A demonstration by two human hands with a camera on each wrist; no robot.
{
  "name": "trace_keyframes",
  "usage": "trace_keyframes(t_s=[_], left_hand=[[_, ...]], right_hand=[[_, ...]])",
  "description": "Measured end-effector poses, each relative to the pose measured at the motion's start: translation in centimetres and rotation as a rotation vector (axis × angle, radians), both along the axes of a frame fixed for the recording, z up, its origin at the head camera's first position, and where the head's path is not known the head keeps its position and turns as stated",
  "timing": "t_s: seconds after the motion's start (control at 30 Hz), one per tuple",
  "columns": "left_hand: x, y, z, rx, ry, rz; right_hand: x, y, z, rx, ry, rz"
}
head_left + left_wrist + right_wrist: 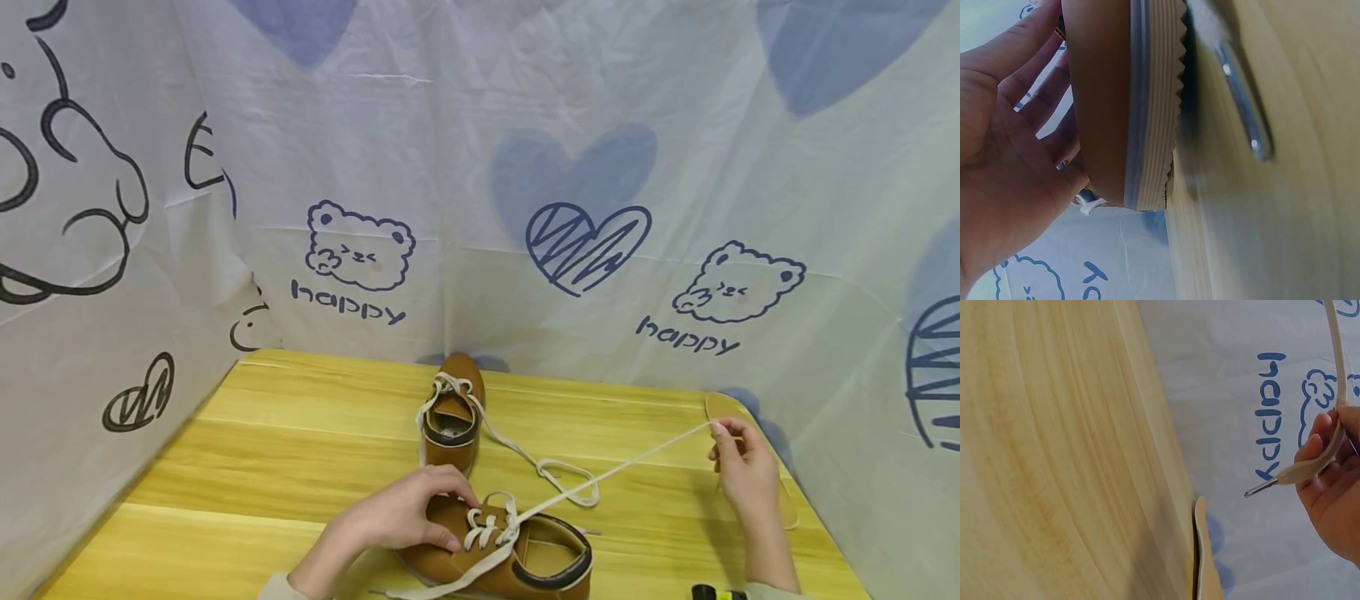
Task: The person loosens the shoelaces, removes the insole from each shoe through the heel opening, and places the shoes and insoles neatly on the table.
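Note:
A brown lace-up shoe [450,562] lies on the table with its toe pointing left. My left hand [408,510] grips its front part, thumb on the near side by the laces and fingers over the far side. In the left wrist view, the shoe's side and ridged sole [1154,100] fill the middle. My right hand [750,475], raised at the right, pinches a cream shoelace [615,467] stretched taut from the shoe's top eyelets. Its metal tip [1260,487] hangs free past the fingers. Another lace end [442,590] lies loose along the shoe's near side.
Behind stands a second brown shoe [456,446], its long lace trailing rightward into a loop [592,492]. A flat tan insole-shaped piece [722,406] lies along the table's right edge. A black and yellow-green object [716,592] shows at the bottom. Printed cloth [465,275] surrounds the wooden table.

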State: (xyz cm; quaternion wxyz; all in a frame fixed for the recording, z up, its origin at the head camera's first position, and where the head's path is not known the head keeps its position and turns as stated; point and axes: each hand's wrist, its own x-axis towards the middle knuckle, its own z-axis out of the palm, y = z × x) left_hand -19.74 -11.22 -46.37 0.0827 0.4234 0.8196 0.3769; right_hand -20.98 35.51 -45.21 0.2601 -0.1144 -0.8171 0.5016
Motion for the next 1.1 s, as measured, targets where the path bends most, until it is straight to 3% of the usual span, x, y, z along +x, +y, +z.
trace_keyframes(t_s=[0.27,0.73,0.9,1.1], left_hand=[[0.0,0.0,0.0,-0.004,-0.003,0.002],[0.0,0.1,0.1,-0.006,0.009,0.005],[0.1,0.1,0.1,-0.008,0.007,0.01],[0.1,0.1,0.1,-0.008,0.009,0.014]], right_hand=[[0.0,0.4,0.0,-0.064,-0.039,-0.076],[0.4,2.0,-0.3,-0.287,0.002,-0.182],[0.7,2.6,-0.3,-0.275,-0.011,-0.248],[0.2,2.0,0.1,-0.305,-0.006,-0.208]])
